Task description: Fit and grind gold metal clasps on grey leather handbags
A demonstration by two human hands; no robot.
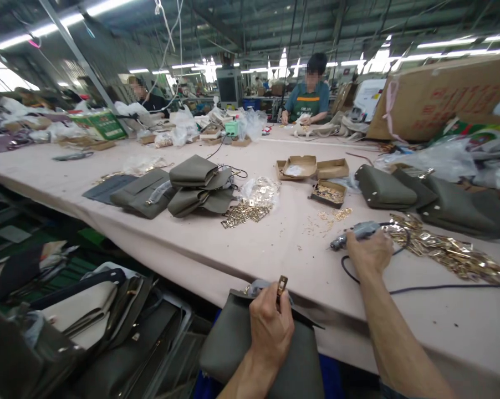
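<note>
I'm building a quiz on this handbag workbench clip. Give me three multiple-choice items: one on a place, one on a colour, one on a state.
1. Where does the powered screwdriver lie?
A on the table
B on the floor
C in a box

2. What colour is the bag at the table's near edge?
A red
B grey-green
C white

3. What is the left hand doing?
A resting open
B pinching a metal clasp
C gripping a cable

Answers: 1 A, it rests on the tabletop under the right hand. 2 B, olive grey. 3 B, fingers closed on the clasp.

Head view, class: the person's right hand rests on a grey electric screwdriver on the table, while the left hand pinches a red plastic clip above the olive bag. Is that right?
Not quite. In the head view the left hand pinches a small gold metal clasp, not a red plastic clip, above the olive bag. The right hand does rest on the grey electric screwdriver on the table.
</note>
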